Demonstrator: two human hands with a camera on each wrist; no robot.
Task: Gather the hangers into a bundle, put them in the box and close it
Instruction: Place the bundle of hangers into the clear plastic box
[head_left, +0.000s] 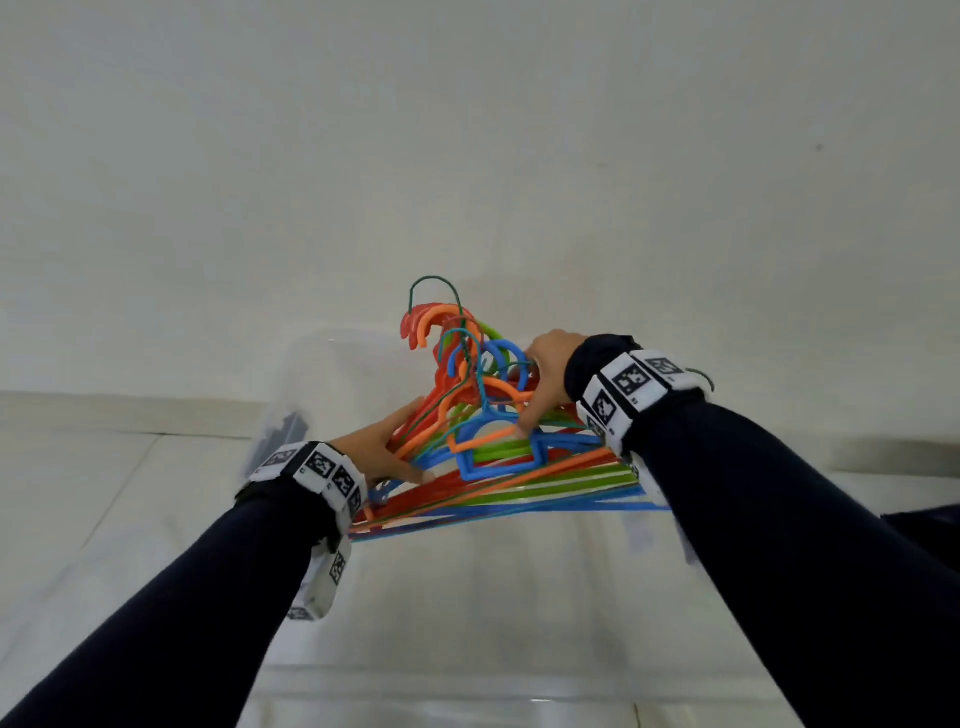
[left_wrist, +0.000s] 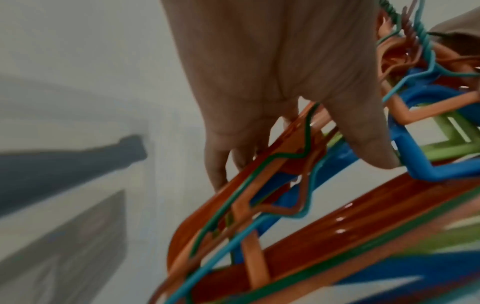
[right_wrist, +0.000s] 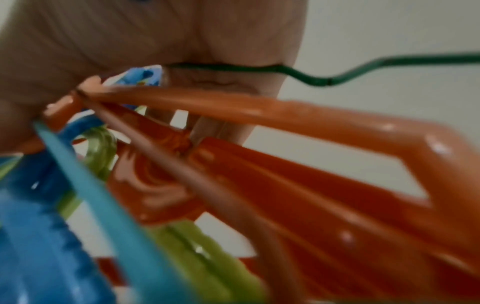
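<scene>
A bundle of plastic and wire hangers in red, orange, green and blue hangs over an open clear plastic box, hooks pointing away from me. My left hand grips the bundle's left shoulder; in the left wrist view the left hand has its thumb on top of the hangers and its fingers beneath them. My right hand grips the right side near the hooks. Close up, the right hand curls over the orange and red hangers, with a green wire across the palm.
The box's near rim lies low in the head view. A dark part shows through its left wall. White bedding surrounds the box, a pale wall stands behind, and a dark cloth lies at the right edge.
</scene>
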